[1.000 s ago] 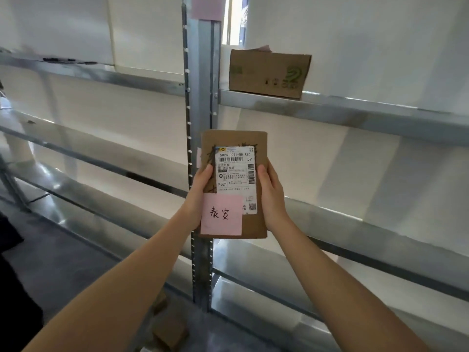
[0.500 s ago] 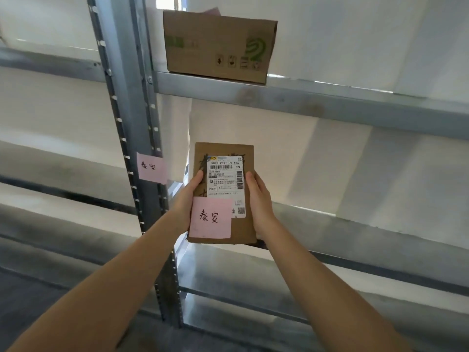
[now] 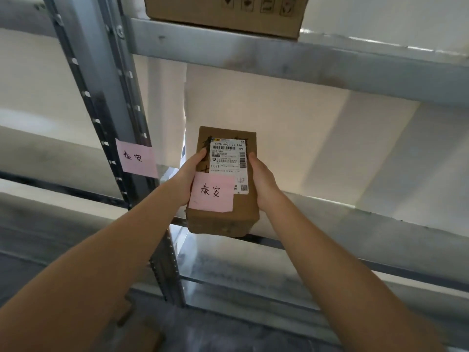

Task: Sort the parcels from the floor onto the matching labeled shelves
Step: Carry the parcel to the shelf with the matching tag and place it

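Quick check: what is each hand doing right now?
Left hand: closed on the left side of the brown parcel.
Right hand: closed on the same parcel's right side.

The small brown cardboard parcel point(image 3: 223, 184) sits between both hands, seemingly over the grey metal shelf point(image 3: 355, 222), right of the pink paper note point(image 3: 137, 158) on the upright.

Both arms outstretched, left hand point(image 3: 189, 175) and right hand point(image 3: 264, 182) — opposing side grip
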### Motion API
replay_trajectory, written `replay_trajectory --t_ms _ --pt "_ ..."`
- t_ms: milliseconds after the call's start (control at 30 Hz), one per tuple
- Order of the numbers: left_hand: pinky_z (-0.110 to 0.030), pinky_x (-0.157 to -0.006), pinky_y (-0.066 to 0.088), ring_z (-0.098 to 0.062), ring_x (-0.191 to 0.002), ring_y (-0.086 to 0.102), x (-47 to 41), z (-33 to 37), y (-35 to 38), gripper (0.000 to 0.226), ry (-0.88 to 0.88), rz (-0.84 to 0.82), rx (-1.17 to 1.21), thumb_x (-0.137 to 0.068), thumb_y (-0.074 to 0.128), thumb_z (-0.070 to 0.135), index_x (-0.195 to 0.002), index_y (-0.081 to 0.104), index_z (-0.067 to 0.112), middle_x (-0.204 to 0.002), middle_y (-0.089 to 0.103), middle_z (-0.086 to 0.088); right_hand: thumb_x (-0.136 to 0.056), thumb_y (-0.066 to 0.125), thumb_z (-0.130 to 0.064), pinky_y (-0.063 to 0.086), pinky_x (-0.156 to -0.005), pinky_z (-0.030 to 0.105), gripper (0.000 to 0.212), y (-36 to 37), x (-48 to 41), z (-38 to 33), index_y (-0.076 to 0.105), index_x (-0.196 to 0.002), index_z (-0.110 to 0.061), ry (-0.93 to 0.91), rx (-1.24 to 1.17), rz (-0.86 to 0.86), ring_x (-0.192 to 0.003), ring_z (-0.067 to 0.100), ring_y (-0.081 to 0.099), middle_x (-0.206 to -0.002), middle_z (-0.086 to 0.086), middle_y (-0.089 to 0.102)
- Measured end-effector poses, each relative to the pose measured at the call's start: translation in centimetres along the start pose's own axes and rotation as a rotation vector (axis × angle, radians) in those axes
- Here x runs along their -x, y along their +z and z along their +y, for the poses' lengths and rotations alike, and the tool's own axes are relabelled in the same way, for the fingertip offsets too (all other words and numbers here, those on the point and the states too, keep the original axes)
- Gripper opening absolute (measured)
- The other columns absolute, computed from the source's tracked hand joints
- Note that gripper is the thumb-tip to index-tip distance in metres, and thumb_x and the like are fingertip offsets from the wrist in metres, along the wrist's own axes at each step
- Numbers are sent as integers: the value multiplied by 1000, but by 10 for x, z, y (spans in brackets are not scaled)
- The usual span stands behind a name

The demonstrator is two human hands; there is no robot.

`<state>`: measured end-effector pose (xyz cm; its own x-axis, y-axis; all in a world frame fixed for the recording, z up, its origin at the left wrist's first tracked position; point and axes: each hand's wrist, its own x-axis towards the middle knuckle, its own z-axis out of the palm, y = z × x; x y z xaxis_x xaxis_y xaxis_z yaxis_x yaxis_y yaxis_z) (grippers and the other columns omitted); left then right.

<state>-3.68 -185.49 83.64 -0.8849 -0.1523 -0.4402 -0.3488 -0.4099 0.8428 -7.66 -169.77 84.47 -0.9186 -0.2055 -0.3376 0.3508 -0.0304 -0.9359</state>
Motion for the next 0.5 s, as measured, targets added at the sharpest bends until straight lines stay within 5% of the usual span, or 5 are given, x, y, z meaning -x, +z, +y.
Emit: replay_trajectory --t_ms 367,500 --pt "-26 -34 50 -18 -41 66 -41 -6 -21 30 -132 90 -59 -86 55 48 -86 59 18 -53 71 -5 -95 41 -51 49 -56 27 48 15 -27 19 60 -120 -15 164 37 65 -71 18 63 -101 8 69" --pt "-24 -33 50 -18 -40 66 -54 -8 -30 34 -146 98 -57 -86 52 52 -86 61 19 -52 71 -5 -95 39 -51 53 -71 31 52 21 -40 16 61 -118 -10 173 198 60 -85 23 65 -108 12 69"
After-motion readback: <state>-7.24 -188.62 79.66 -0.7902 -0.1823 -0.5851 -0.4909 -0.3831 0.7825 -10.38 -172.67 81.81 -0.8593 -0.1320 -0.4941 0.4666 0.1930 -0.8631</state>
